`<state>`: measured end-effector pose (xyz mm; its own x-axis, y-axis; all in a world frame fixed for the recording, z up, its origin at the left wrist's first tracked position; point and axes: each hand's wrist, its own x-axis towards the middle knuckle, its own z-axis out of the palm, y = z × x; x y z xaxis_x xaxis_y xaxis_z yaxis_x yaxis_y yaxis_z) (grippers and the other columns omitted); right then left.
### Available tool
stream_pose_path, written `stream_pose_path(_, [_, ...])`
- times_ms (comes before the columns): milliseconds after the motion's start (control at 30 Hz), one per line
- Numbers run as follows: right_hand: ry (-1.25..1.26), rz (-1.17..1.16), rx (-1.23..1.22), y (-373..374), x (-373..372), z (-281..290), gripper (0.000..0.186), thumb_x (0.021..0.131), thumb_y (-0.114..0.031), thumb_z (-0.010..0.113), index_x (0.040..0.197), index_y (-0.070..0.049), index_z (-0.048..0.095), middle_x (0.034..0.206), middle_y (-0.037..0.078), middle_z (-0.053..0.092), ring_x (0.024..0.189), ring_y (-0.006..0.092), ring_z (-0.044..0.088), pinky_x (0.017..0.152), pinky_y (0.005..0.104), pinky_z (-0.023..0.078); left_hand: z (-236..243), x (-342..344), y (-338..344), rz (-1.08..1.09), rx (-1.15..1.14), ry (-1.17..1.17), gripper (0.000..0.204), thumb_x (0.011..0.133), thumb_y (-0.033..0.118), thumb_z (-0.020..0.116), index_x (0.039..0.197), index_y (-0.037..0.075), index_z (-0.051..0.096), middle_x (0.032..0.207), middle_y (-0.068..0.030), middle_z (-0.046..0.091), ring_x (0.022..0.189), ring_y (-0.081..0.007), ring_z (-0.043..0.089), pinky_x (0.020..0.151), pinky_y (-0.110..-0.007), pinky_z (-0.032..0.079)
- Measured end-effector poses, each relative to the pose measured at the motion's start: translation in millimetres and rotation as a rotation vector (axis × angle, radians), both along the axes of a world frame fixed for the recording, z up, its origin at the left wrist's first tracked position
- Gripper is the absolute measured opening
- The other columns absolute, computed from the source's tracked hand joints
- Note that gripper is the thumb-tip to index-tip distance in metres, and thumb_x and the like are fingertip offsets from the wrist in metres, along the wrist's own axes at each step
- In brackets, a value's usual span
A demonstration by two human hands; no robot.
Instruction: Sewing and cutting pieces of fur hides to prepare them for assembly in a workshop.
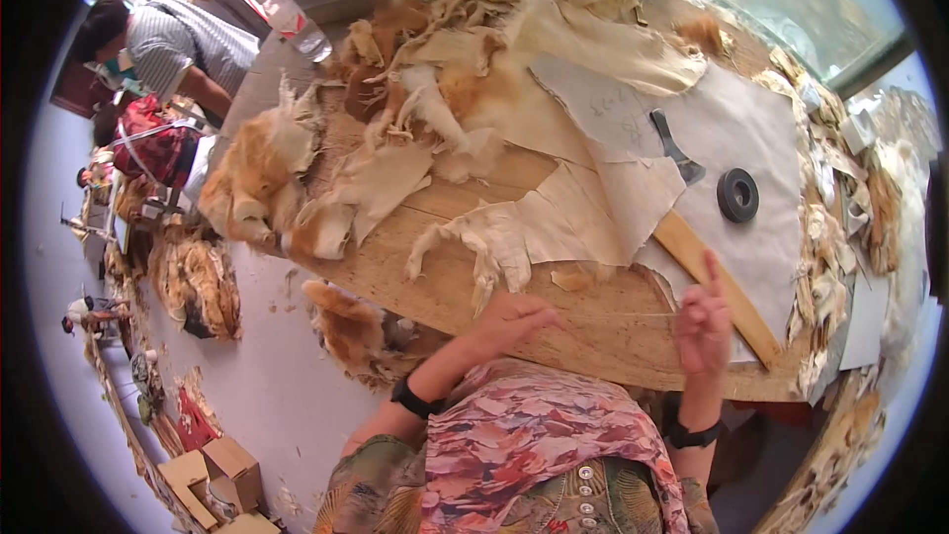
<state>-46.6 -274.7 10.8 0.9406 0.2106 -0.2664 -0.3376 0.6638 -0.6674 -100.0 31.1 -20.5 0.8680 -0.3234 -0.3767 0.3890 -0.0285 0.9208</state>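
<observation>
A thin pale thread point(623, 316) stretches level between my two hands, just over the near edge of the wooden table. My left hand point(514, 324) is closed on its left end. At the other end my right hand point(704, 326) is curled, with the index finger pointing up. Beyond the hands lies a cream hide piece point(568, 222) with ragged legs. To its right are a wooden strip point(717, 287), a black tape roll point(737, 196) and a dark-handled, flat-bladed tool point(675, 146), all on a pale marked sheet point(761, 129).
Orange-and-white fur pelts point(262, 173) and cream hides point(603, 40) heap the table's left and far sides. A plastic bottle point(297, 28) stands at the far left. Scraps point(820, 267) line the right edge. Left, beyond the table, are a person in stripes point(188, 44) and cardboard boxes point(222, 475).
</observation>
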Motion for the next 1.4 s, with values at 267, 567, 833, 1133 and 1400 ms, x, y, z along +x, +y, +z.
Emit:
stream_pose_path(267, [-0.13,-0.642,-0.204,-139.8,-10.9,3.3,0.024,0.095,-0.004,0.056,0.119,-0.003,0.055,0.116,0.008,0.058,0.08,0.0061,0.058,0.061,0.0181,0.048,21.6,35.8,77.1,0.158,0.622,-0.435,0.013,0.088,0.014,0.059,0.086,0.002,0.064,0.08,-0.0095,0.064,0.065,-0.0242,0.059,0.06,-0.033,0.046])
stream_pose_path(567, [0.06,0.32,-0.668,133.7,-9.7,-2.9,0.012,0.091,-0.013,0.058,0.096,-0.002,0.062,0.073,-0.001,0.061,0.059,0.0077,0.056,0.053,0.0215,0.043,-9.2,51.7,72.0,-0.167,1.067,-1.05,0.027,0.077,0.009,0.057,0.103,0.003,0.064,0.121,-0.0141,0.057,0.113,-0.0318,0.054,0.093,-0.043,0.044])
stream_pose_path(833, [-0.19,0.336,-1.241,175.7,-17.2,-28.9,0.023,0.085,-0.026,0.068,0.092,-0.004,0.066,0.066,0.01,0.061,0.056,0.0187,0.058,0.055,0.0319,0.045,-2.6,54.4,73.7,-0.156,0.991,-0.917,0.027,0.076,0.01,0.059,0.102,0.002,0.064,0.121,-0.0144,0.058,0.114,-0.0319,0.054,0.093,-0.043,0.045])
stream_pose_path(1133, [-0.243,0.221,-1.259,153.1,-15.1,-31.1,0.02,0.088,-0.023,0.065,0.094,-0.003,0.066,0.074,0.008,0.065,0.058,0.0154,0.059,0.055,0.0298,0.046,-3.8,64.9,61.6,-0.166,0.968,-0.843,0.02,0.078,0.013,0.067,0.093,0.001,0.064,0.117,-0.013,0.06,0.108,-0.0333,0.056,0.09,-0.044,0.046])
stream_pose_path(1400, [-0.242,-0.015,-0.77,18.4,63.1,81.5,0.011,0.094,-0.015,0.06,0.101,-0.008,0.062,0.086,0.001,0.066,0.071,0.0068,0.062,0.059,0.0202,0.05,5.2,59.3,58.3,-0.187,1.021,-0.781,0.023,0.074,0.012,0.071,0.095,0.002,0.065,0.116,-0.0115,0.06,0.107,-0.0321,0.056,0.09,-0.042,0.046])
